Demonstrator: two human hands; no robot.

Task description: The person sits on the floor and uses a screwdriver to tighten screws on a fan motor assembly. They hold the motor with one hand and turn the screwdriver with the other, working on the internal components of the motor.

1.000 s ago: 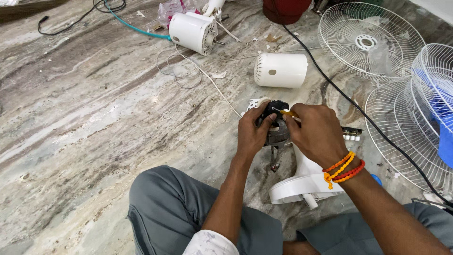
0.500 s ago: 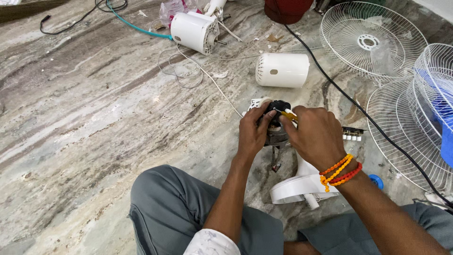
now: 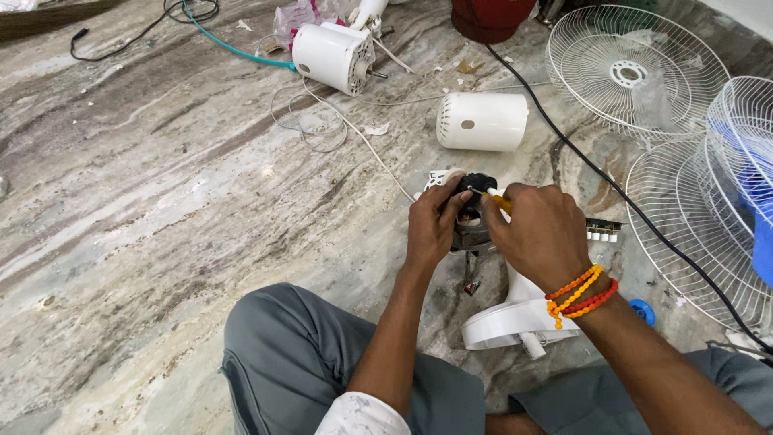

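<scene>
I sit on a marble floor with a dark fan motor in front of my knees. My left hand grips the motor's left side and steadies it. My right hand, with orange and red bead bracelets at the wrist, is shut on a small yellow-handled screwdriver whose tip rests on the top of the motor. Below the motor stands a white plastic fan neck piece, partly hidden by my right forearm.
A white motor cover lies beyond the motor, and a second white motor with thin white wire lies farther back. Wire fan guards lie at the right, one over a blue blade. A black cable crosses the floor.
My hands and the motor stay in nearly the same place; the screwdriver has shifted only slightly on the motor's top.
</scene>
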